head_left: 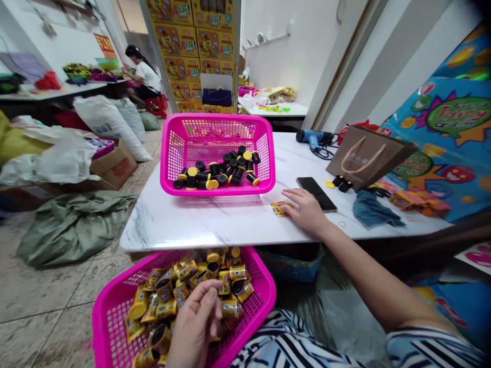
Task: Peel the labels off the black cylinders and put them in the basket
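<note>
My right hand (305, 208) rests on the white table, its fingertips on a small stack of yellow printed wrappers (282, 208), beside a dark phone (316, 194). Over the lower pink basket (111, 301) my left hand (199, 317) hangs with its fingers curled and thumb against the index finger; whatever it may hold is hidden. That basket is full of yellow-wrapped small canisters (164, 309). On the table, the upper pink basket (218, 192) is tilted toward me and holds black canisters (233, 163), some with yellow caps.
A blue heat gun (314, 138) with a cord and a brown paper bag (364, 156) stand at the table's back right. Denim cloth (374, 207) lies near the right edge. Sacks (107, 120) and cartons are on the left floor. A person (146, 76) sits at a far table.
</note>
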Demonstrator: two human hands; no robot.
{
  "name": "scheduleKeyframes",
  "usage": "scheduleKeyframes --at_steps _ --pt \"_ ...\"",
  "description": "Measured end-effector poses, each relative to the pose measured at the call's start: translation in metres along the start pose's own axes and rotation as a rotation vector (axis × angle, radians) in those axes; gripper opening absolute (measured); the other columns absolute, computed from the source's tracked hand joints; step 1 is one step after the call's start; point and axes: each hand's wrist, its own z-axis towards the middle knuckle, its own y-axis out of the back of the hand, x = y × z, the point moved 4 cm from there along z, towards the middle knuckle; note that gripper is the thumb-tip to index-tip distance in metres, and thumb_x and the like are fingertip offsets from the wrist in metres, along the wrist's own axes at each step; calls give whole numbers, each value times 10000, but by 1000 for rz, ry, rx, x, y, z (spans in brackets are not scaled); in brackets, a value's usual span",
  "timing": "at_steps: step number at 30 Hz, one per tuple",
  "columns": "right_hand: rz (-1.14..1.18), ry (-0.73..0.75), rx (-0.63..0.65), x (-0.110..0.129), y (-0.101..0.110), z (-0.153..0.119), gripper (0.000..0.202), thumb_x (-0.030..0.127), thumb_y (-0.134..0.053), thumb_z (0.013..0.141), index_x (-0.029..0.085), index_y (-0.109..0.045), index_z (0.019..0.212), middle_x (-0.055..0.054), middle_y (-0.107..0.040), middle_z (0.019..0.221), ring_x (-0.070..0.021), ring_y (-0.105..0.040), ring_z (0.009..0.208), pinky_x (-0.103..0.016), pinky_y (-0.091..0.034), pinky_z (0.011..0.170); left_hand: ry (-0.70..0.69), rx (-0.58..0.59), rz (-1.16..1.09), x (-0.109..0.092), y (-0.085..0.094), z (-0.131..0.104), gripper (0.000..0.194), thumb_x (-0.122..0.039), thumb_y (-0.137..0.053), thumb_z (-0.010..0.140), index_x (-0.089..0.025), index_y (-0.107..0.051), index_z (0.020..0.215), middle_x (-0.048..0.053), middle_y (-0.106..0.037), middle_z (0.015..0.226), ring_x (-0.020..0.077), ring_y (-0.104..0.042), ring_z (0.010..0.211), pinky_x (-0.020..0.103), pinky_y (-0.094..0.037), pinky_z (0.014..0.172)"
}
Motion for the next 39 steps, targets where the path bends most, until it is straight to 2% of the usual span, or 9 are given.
scheduleKeyframes --at_steps 5,8,14,18,23,27,29,34,39 --pt "-277 -89 16 14 -9 -39 516 496 -532 950 148 -622 1320 -120 -624 1361 -396 -295 1440 -675 -145 1168 -14 -68 13 6 17 1 478 -519 -799 701 -147 -677 976 -41 -551 558 31 -350 409 162 -266 432" --pt "-328 -78 60 32 -16 -44 583 539 -453 976 125 -578 1368 -117 -523 1472 -404 -113 1503 -678 -60 1182 1 -81 26 11 20 0 491 -518 -808 687 -141 -680 975 -37 -557 555 36 -350 411 165 -264 432" --pt "-311 -148 89 34 -16 -37 793 621 -354 981 34 -314 1512 -197 -463 1499 -377 -220 1487 -656 -54 1192 5 -85 5 14 22 -3 505 -520 -810 689 -140 -683 995 -38 -555 556 41 -359 422 165 -288 447" --pt "-249 -69 172 54 -23 -43 898 660 -368 957 -12 -219 1534 -254 -401 1523 -366 -245 1485 -615 -76 1212 19 -92 2 15 20 -3 508 -522 -818 671 -140 -691 980 -39 -550 548 41 -357 414 164 -284 437" --pt "-183 -11 214 92 -37 -41 923 683 -431 926 3 -272 1530 -256 -359 1547 -381 -175 1503 -610 -63 1217 7 -80 7 14 15 -2 487 -511 -820 670 -146 -690 965 -39 -547 551 34 -355 414 156 -272 432" --pt "-200 -48 135 95 -36 -36 843 636 -451 942 103 -247 1562 -182 -183 1636 -390 -32 1521 -641 -85 1200 6 -81 3 17 19 -4 487 -517 -807 689 -146 -685 978 -40 -546 551 32 -355 416 155 -271 436" --pt "-209 -34 114 94 -33 -36 771 623 -486 935 183 -323 1546 -111 -104 1664 -408 27 1517 -659 -72 1193 6 -84 -7 20 23 -4 483 -516 -803 700 -143 -678 981 -43 -545 550 31 -355 415 155 -270 437" --pt "-190 78 170 107 -25 -41 607 636 -553 900 317 -541 1416 -15 -162 1660 -432 -13 1509 -677 -43 1192 15 -68 -21 25 27 -3 463 -501 -786 736 -145 -654 1000 -47 -550 559 33 -365 418 157 -277 441" --pt "-205 44 143 107 -23 -38 668 636 -533 909 247 -502 1452 -59 -219 1644 -417 -54 1509 -667 -53 1197 -3 -53 -21 22 24 -4 460 -498 -782 744 -144 -654 1008 -49 -547 557 32 -363 416 157 -277 440"
